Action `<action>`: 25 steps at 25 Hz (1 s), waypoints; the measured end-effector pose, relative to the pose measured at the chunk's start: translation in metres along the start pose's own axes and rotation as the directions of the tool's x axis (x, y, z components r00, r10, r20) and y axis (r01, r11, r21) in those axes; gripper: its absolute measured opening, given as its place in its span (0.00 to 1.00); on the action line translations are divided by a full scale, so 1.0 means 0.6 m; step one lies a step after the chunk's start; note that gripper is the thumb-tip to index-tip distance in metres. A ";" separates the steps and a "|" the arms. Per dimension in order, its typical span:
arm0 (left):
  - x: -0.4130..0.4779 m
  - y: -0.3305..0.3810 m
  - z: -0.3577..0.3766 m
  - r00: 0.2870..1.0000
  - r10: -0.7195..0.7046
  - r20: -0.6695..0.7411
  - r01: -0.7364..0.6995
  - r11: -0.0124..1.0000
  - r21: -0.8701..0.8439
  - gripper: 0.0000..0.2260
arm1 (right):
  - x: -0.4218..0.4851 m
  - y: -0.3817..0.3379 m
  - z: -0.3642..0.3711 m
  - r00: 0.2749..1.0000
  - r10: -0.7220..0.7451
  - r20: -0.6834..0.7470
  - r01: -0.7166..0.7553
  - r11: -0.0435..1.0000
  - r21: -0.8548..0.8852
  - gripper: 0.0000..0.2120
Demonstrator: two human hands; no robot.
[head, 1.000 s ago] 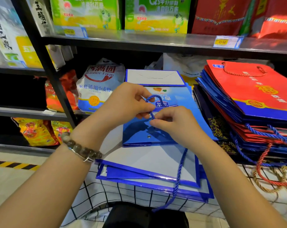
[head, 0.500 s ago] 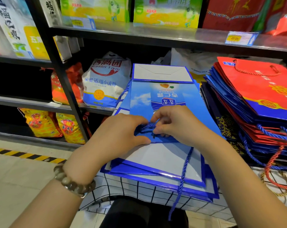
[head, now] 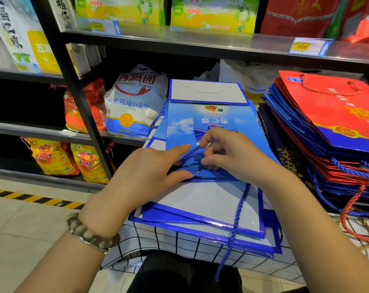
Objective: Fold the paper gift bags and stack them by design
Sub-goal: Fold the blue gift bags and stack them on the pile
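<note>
Pinching the blue cord (head: 189,154) between the fingers of our right hand (head: 238,159), we press 1 blue bag (head: 179,125) atop the blue stack (head: 200,205), beside 1 red stack (head: 338,115); the fingers of our left hand (head: 145,174), curled earlier, now lie straight.

Both bare forearms reach forward and inward from the lower corners. The left hand (head: 149,172) lies palm down, forefinger and thumb stretched straight. The right hand (head: 238,157) curls its fingers, pinching a blue cord handle (head: 190,154).

shop | price tags (head: 310,46) on shelf (head: 200,42) | stocked flour bag (head: 135,102)
</note>
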State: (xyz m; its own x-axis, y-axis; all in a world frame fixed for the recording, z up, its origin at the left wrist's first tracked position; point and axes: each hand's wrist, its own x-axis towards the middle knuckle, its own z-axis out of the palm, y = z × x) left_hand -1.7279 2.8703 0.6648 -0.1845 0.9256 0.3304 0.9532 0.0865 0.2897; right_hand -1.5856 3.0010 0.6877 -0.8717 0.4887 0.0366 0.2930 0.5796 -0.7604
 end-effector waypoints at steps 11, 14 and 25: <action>0.011 -0.003 0.019 0.971 0.012 -0.238 -0.017 1.000 -0.019 0.19 | -0.035 0.000 0.011 0.992 -0.065 0.107 0.113 0.834 -0.539 0.22; 0.009 0.035 0.012 0.921 -0.133 -0.366 0.144 0.990 0.003 0.11 | -0.024 0.019 0.013 0.997 -0.072 0.041 0.083 0.868 -0.490 0.23; 0.010 0.062 0.050 0.972 0.039 -0.231 0.033 0.953 0.302 0.05 | -0.020 0.022 0.020 0.998 -0.027 -0.055 0.008 0.948 -0.318 0.20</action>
State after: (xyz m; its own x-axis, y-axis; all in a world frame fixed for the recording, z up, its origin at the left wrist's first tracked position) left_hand -1.6866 2.8901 0.6507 -0.1974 0.8182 0.5400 0.9743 0.2245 0.0160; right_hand -1.5760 2.9948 0.6691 -0.8564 0.5080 0.0924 0.3958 0.7608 -0.5143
